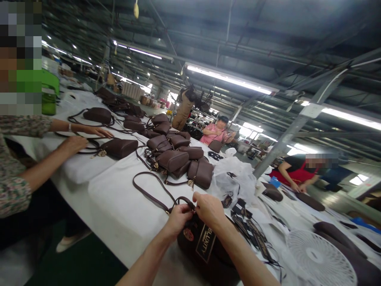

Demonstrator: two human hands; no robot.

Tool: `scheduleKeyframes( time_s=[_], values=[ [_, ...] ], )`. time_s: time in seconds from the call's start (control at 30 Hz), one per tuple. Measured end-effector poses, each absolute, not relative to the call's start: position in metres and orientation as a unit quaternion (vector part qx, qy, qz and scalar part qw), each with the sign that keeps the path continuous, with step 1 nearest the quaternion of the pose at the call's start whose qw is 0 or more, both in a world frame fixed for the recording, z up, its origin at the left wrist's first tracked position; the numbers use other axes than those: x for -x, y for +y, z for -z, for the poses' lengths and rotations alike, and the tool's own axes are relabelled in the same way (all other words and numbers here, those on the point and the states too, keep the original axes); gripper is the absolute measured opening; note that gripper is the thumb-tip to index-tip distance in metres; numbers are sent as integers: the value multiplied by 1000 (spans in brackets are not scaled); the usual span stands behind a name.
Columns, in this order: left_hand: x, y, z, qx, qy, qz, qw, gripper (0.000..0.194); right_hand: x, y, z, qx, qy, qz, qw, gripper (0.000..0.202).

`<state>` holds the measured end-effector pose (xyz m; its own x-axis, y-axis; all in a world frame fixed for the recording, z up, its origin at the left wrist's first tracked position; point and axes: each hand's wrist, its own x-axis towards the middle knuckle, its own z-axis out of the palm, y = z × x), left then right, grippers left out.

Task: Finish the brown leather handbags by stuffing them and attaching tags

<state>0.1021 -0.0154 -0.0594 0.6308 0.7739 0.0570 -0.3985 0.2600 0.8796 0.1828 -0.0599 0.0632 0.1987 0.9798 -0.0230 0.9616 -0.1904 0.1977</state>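
A dark brown bag (217,258) lies at the table's near edge, with a black tag (206,243) with gold lettering on its face. My left hand (179,217) is closed on the bag's strap (185,200) near its top. Just right of it, my right hand (209,208) is closed at the strap's end by the bag's top; what its fingertips pinch is too small to make out. The strap's long loop (149,174) lies on the white cloth beyond my left hand.
Brown bags (172,159) are piled ahead. Black tags (253,234) and clear plastic (235,178) lie to the right, near a white fan (321,258). At left, a person's hands (74,145) hold a bag's strap. Others work further back.
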Motion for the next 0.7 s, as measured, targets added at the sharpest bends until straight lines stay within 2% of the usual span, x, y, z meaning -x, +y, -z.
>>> scheduleKeyframes(
  time_s=[0.13,0.37,0.5,0.7],
  values=[
    [-106,-17,62,-507,236,-417,717,8,-175,-59,-62,-765,636,-50,86,29],
    [-97,-15,64,-567,262,-442,644,11,-188,-64,-60,-745,667,-2,26,34],
    [-77,-8,63,-591,273,-444,615,8,-192,-61,-63,-730,683,35,-10,27],
    [-52,-4,46,-693,245,-510,447,16,-185,-51,-53,-710,703,25,-18,21]
  ],
)
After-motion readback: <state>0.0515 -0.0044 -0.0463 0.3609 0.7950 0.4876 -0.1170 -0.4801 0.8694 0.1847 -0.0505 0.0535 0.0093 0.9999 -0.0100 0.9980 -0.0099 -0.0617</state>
